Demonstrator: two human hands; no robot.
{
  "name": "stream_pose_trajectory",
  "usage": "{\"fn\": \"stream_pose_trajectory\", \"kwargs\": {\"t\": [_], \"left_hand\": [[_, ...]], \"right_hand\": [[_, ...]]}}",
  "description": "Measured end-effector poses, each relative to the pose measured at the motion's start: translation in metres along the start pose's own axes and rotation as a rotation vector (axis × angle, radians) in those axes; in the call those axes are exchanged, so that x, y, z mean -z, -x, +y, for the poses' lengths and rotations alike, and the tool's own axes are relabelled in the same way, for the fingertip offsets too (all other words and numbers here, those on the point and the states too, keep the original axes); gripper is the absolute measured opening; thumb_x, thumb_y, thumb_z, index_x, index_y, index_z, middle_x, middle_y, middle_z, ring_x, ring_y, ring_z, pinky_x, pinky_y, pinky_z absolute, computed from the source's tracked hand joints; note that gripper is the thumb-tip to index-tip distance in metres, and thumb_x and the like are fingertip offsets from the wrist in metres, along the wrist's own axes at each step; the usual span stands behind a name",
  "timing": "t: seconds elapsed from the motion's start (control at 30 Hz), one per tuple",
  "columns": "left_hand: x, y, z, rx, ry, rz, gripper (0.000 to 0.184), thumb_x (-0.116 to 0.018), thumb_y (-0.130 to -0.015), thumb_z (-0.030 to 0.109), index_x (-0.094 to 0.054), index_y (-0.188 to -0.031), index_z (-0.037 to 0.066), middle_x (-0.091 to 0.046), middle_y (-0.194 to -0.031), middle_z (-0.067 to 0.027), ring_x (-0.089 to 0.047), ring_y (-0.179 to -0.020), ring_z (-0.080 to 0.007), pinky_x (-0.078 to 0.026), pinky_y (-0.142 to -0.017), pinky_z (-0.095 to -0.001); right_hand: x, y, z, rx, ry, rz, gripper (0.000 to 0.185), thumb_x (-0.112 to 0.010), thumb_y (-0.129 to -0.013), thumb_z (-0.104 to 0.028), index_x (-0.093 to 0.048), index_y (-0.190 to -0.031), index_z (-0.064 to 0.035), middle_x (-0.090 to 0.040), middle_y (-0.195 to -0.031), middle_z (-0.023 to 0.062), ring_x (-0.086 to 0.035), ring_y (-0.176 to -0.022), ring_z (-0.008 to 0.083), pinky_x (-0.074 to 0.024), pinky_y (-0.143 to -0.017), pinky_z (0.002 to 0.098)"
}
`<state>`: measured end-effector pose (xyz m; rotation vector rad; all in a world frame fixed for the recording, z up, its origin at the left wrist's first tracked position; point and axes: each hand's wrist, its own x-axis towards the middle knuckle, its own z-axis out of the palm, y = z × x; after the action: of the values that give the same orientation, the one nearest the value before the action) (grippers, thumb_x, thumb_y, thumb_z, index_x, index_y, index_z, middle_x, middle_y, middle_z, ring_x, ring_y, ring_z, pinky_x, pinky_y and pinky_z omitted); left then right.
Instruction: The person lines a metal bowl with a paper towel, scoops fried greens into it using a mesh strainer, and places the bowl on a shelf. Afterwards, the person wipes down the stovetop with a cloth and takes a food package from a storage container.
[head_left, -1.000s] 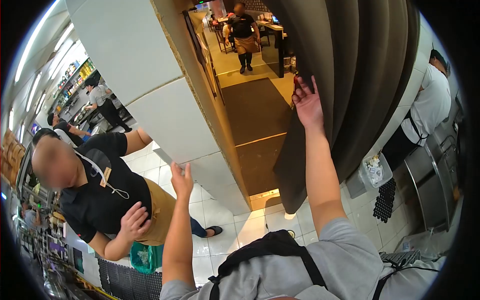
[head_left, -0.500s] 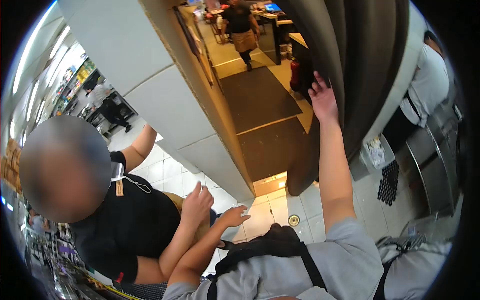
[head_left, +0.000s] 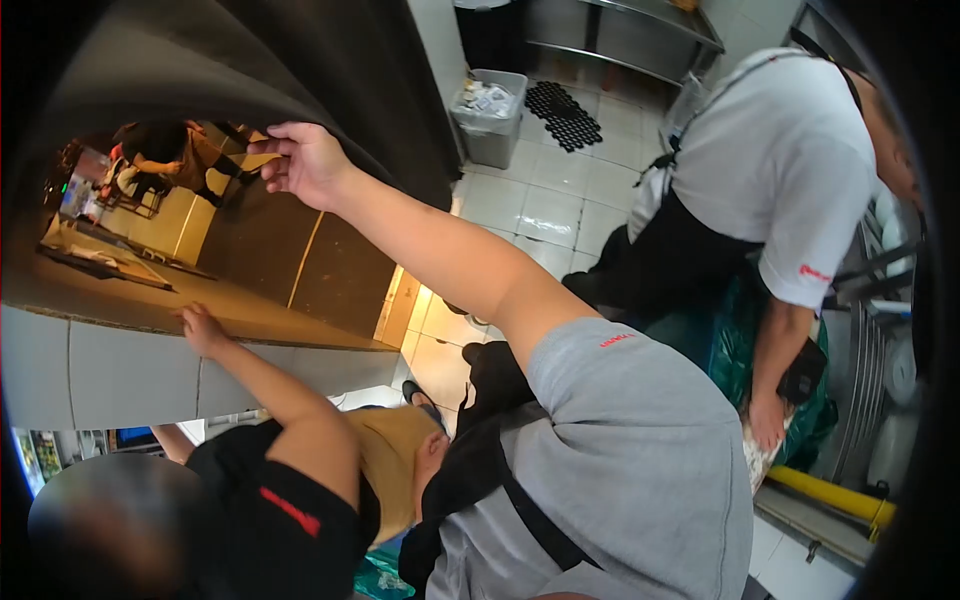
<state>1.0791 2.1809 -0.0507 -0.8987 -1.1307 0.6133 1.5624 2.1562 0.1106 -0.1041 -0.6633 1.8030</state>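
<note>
Since my view swung right, the brown mat (head_left: 345, 265) past the doorway sits in its left half; right grip (head_left: 300, 168) has fingers apart, half-curled, at the edge of the dark curtain (head_left: 375, 85); can't tell if they touch; left grip (head_left: 430, 462) has come in by the black apron (head_left: 465, 485), partly hidden, closure can't be told; my read: curtain work is right-handed only.

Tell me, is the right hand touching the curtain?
Cannot tell: in the head view, the right hand overlaps the curtain, but neither contact nor gap shows.
</note>
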Motion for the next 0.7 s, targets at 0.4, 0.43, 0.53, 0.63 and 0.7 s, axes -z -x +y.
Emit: {"fn": "stream_pose_trajectory", "kwargs": {"t": [0.4, 0.43, 0.53, 0.63, 0.7], "left_hand": [[0.125, 0.067, -0.114, 0.495, 1.557, -0.324, 0.019, -0.05, -0.091, 0.012, -0.061, -0.094, -0.002, -0.062, -0.083, -0.0066, -0.06, -0.076, -0.017, -0.047, -0.07, -0.0257], [0.128, 0.08, -0.123, 0.52, 1.588, -0.326, 0.018, -0.05, -0.091, 0.012, -0.061, -0.094, -0.002, -0.062, -0.083, -0.0066, -0.06, -0.076, -0.017, -0.047, -0.07, -0.0257], [0.141, 0.109, -0.134, 0.565, 1.68, -0.318, 0.018, -0.051, -0.09, 0.013, -0.061, -0.094, -0.002, -0.062, -0.083, -0.0065, -0.06, -0.076, -0.017, -0.047, -0.07, -0.0258], [0.161, 0.138, -0.132, 0.568, 1.774, -0.331, 0.018, -0.052, -0.09, 0.013, -0.061, -0.094, -0.002, -0.062, -0.082, -0.0065, -0.06, -0.075, -0.017, -0.047, -0.07, -0.0259], [0.184, 0.156, -0.12, 0.544, 1.843, -0.369, 0.018, -0.052, -0.09, 0.013, -0.061, -0.094, -0.002, -0.062, -0.082, -0.0064, -0.06, -0.075, -0.017, -0.047, -0.069, -0.0259]], "right_hand": [[0.042, 0.075, 0.019, -0.082, -0.081, 0.174, 0.049, -0.052, -0.087, -0.026, -0.029, -0.129, -0.0151, -0.058, -0.091, 0.0143, -0.055, -0.064, 0.0195, -0.0466, -0.06, 0.0364], [0.053, 0.084, 0.026, -0.039, -0.066, 0.259, 0.042, -0.052, -0.087, -0.026, -0.034, -0.122, -0.0137, -0.058, -0.091, 0.0141, -0.055, -0.065, 0.0195, -0.0468, -0.061, 0.0358], [0.107, 0.124, 0.026, -0.053, -0.109, 0.492, 0.024, -0.053, -0.086, -0.021, -0.045, -0.105, -0.0109, -0.059, -0.085, 0.0114, -0.055, -0.063, 0.0199, -0.0479, -0.058, 0.0352], [0.188, 0.18, 0.029, 0.021, -0.005, 0.796, 0.022, -0.055, -0.085, -0.024, -0.051, -0.099, -0.0085, -0.06, -0.081, 0.0085, -0.054, -0.061, 0.0184, -0.0483, -0.057, 0.0377], [0.246, 0.232, 0.042, -0.081, 0.09, 0.932, 0.022, -0.053, -0.086, -0.022, -0.05, -0.099, -0.0056, -0.06, -0.083, 0.0101, -0.053, -0.06, 0.017, -0.0483, -0.059, 0.0369]]}}
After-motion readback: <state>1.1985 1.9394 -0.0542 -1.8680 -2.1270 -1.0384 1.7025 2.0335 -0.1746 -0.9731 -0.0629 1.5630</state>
